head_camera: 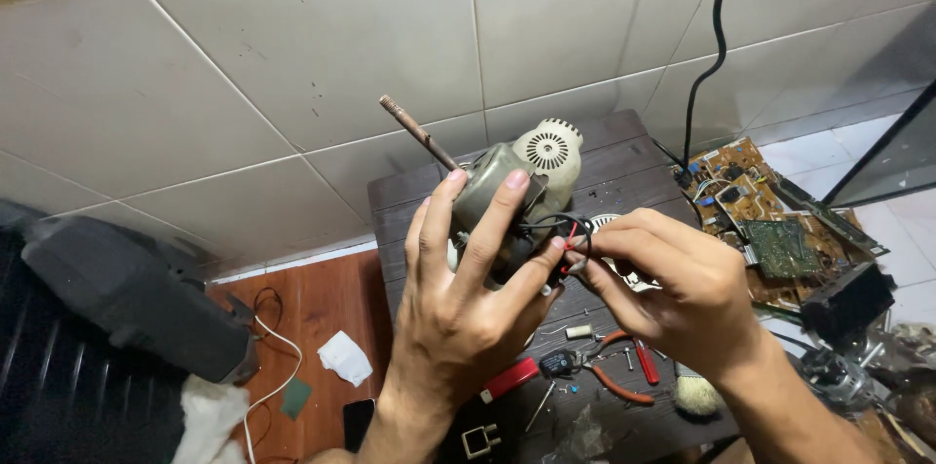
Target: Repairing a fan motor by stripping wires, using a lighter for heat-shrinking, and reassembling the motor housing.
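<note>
My left hand (458, 298) grips a grey electric motor (487, 193) lifted above a small dark wooden table (624, 157). A rusty shaft (417, 133) sticks up and to the left out of the motor. A cream-coloured vented housing (549, 154) sits just behind the motor. My right hand (673, 284) pinches the motor's thin black and red wires (568, 235) between thumb and fingers, close to my left thumb.
On the table lie red-handled pliers (624, 388), a red-handled tool (509, 378), a small brush (696, 396), screws and small parts. Bare circuit boards (770, 220) lie on the right. A black cable (717, 35) hangs down the tiled wall. A black device (136, 298) stands at left.
</note>
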